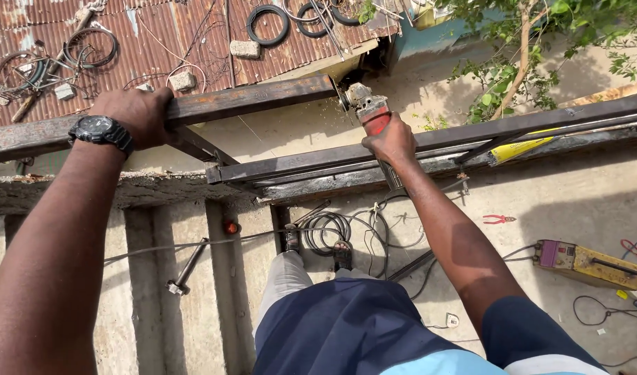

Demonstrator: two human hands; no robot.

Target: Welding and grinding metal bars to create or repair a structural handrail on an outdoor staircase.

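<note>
The right hand is closed around the body of a red angle grinder, its fingers wrapped tight on the grip. The grinder's disc meets the cut end of a rusty steel bar, just at the bar's right tip. This bar runs long from left to right, rising a little toward the right, and the left hand clamps it from above, well apart from the disc, fingers curled over the far edge. So the bar lies to the left of the grinder, and the left hand is the one on it. A second, longer metal beam passes under the right wrist. The disc itself is small and partly covered by its guard, so the exact contact point is hard to see. The grinder's rear end and its cable are hidden behind the forearm.
</note>
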